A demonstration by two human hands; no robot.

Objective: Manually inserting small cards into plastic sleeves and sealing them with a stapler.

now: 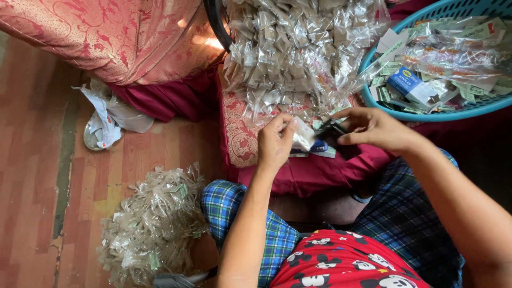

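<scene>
My left hand (274, 143) pinches a small clear plastic packet (303, 134) between thumb and fingers. My right hand (373, 129) grips a black stapler (330, 129) right beside that packet, its nose touching the packet's edge. Both hands hover over a red cloth (320, 170) in front of my knees. Beyond them lies a big heap of clear filled packets (298, 48). Under the hands a few flat paper labels (322, 151) rest on the cloth.
A blue plastic basket (384, 106) at the upper right holds paper labels, packets and a small blue box (408, 82). A second pile of clear packets (154, 224) sits on the wooden floor at the lower left. A crumpled white bag (109, 120) lies by a pink patterned cushion (117, 37).
</scene>
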